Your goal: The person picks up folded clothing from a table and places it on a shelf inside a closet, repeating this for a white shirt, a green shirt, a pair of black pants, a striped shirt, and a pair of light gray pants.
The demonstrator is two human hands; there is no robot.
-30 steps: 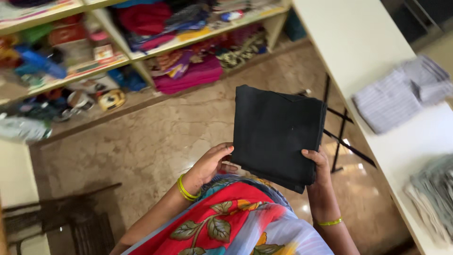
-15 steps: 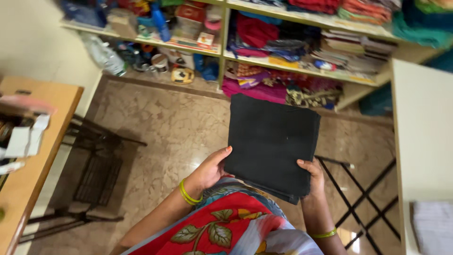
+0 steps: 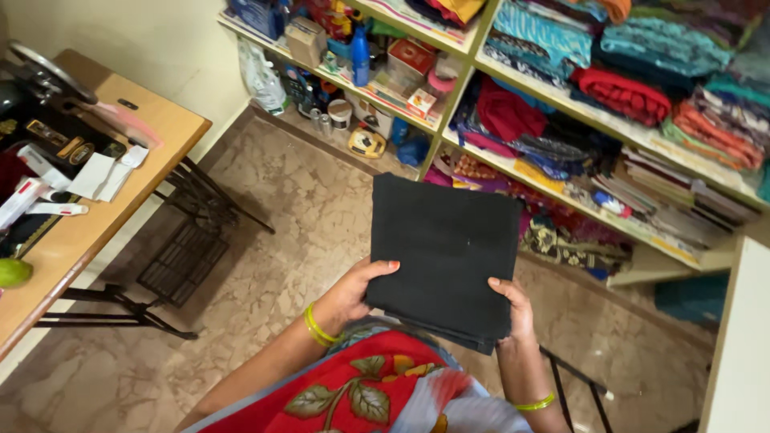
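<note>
Head camera looks down on a marbled stone floor, with long shelves packed with folded fabrics, boxes and bottles running across the far side. At the left stands a wooden counter on a black metal frame, carrying a sewing machine, scraps of paper and a green fruit at its near edge. A pale surface shows at the right edge. Mid-frame, a folded black cloth is held up flat above the floor, its longer side running near to far, near edge at the hands. The left hand grips the near left edge, thumb on top and fingers closed beneath. The right hand clasps the near right corner likewise, fingers curled tight. Both hands sit equally close, each wrist wearing a yellow-green bangle.
</note>
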